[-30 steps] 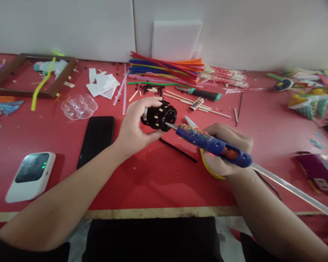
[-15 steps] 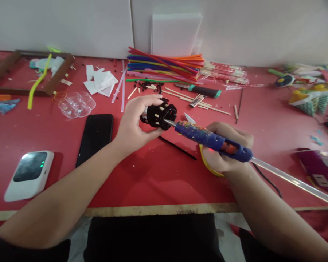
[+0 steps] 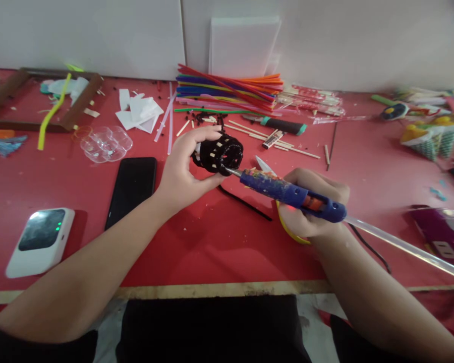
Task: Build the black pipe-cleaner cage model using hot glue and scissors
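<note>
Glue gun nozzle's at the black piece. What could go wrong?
1. The left hand, gripping the black piece, has its thumb near the metal nozzle; a slip might burn it if hot.
2. The clear glue stick juts far behind the glue gun; a bump could jerk the nozzle.
3. Scissors show beside the right hand, which might knock them.

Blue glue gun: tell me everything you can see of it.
The glue gun has a plastic-looking body, stained with mixed colours towards its metallic-looking nozzle. A clear stick runs from its back end; a red light glows below. Held in the right hand above the red table, it points leftward, nozzle at a black hollow piece's rim.
</note>
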The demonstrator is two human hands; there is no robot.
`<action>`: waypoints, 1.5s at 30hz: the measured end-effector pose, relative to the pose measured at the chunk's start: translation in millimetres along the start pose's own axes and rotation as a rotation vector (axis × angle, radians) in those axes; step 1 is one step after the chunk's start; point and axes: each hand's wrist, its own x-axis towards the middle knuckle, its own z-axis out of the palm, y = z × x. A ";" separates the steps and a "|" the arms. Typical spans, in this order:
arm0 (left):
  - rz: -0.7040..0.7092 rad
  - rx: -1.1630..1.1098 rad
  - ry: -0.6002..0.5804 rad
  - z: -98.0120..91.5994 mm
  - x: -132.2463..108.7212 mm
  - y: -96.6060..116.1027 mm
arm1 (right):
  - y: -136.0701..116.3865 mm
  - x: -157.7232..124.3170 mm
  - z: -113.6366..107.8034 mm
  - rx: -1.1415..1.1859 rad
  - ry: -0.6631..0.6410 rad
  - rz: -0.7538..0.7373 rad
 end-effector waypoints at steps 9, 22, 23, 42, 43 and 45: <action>0.044 -0.035 0.000 -2.1 1.3 -7.0 | 0.1 4.0 -1.3 0.005 0.001 -0.020; 0.002 -0.098 0.012 -2.0 -0.1 -8.8 | 2.5 4.5 -2.0 0.003 -0.003 -0.041; 0.001 -0.104 0.019 -1.7 -0.1 -8.5 | 2.8 4.6 -2.2 0.001 -0.001 -0.043; 0.041 -0.062 0.029 -0.7 0.7 -9.9 | 3.4 6.4 -4.8 -0.013 0.015 -0.033; 0.044 -0.069 0.035 -0.3 0.8 -9.9 | 2.6 7.0 -5.0 -0.003 0.016 -0.030; 0.044 -0.078 0.038 0.2 1.0 -9.6 | 1.2 8.1 -5.4 0.013 0.021 -0.042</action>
